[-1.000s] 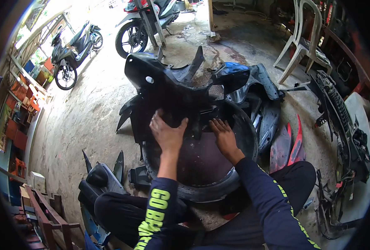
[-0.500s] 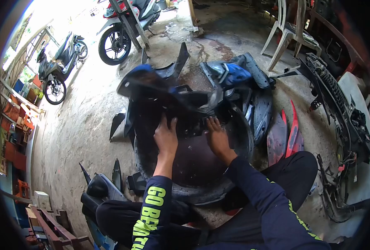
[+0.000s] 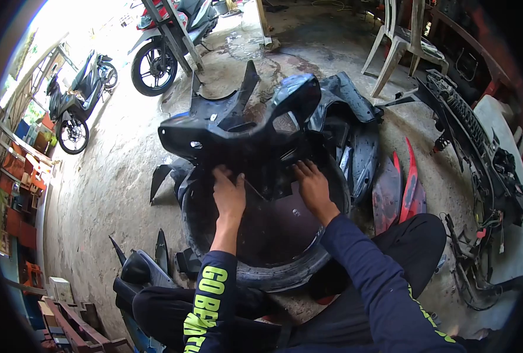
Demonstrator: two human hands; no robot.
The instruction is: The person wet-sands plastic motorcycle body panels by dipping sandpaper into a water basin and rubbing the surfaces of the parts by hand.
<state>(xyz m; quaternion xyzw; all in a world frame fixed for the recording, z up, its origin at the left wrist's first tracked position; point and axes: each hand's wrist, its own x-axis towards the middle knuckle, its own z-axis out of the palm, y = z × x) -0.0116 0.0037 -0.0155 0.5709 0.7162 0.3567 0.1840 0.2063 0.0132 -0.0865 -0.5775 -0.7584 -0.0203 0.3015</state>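
Note:
A black motorcycle fairing panel (image 3: 249,144) with cut-out openings and blue at its upper edges stands tilted over a round black rubber basin (image 3: 273,276). My left hand (image 3: 229,193) grips the fairing's lower left edge, thumb pointing up and fingertips partly hidden in the dark. On the lower right edge, my right hand (image 3: 314,187) is closed round the panel, its fingers lying over the near side. Dark liquid (image 3: 267,235) covers the basin's bottom, below both hands.
Blue and grey body panels (image 3: 361,147) lie right of the basin, beside red panels (image 3: 411,194). More dark panels (image 3: 140,270) rest near my left knee. A motorcycle frame (image 3: 473,141) is at the right, a plastic chair (image 3: 402,47) behind it. Parked motorcycles (image 3: 155,67) stand at the back.
The fairing has turned in my hands: its inner face and openings now show, and its right side has risen. Both hands remain at its lower edge. The view has shifted slightly.

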